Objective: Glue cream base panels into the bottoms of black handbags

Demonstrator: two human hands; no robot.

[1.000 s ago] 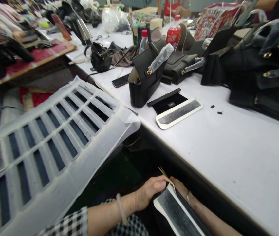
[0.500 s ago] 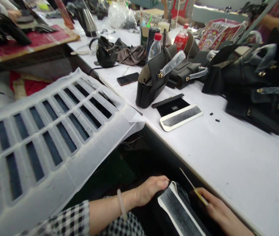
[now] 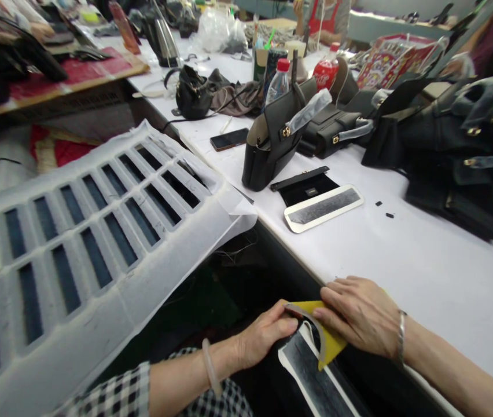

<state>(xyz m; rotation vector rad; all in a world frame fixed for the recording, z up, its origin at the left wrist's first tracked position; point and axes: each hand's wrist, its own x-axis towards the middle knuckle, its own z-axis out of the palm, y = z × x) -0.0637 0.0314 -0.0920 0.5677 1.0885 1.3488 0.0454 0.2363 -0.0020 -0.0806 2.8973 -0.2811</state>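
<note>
My left hand is closed on the top end of a flat white-edged panel with a dark grey middle, held below the table edge at my lap. My right hand lies over the table edge with its fingers pressed on a yellow card-like piece, which bends over the panel's top end. A similar white-edged panel lies flat on the white table, beside a black flap piece.
A white sheet with several dark rectangular cut-outs slopes at my left. A black handbag stands upright mid-table, a phone behind it. More black bags, bottles and clutter crowd the far side. Another person sits at the back.
My right hand has come up from under the table edge and now rests on it, pressing the yellow piece over the panel's end. My left hand has stayed on the panel.
</note>
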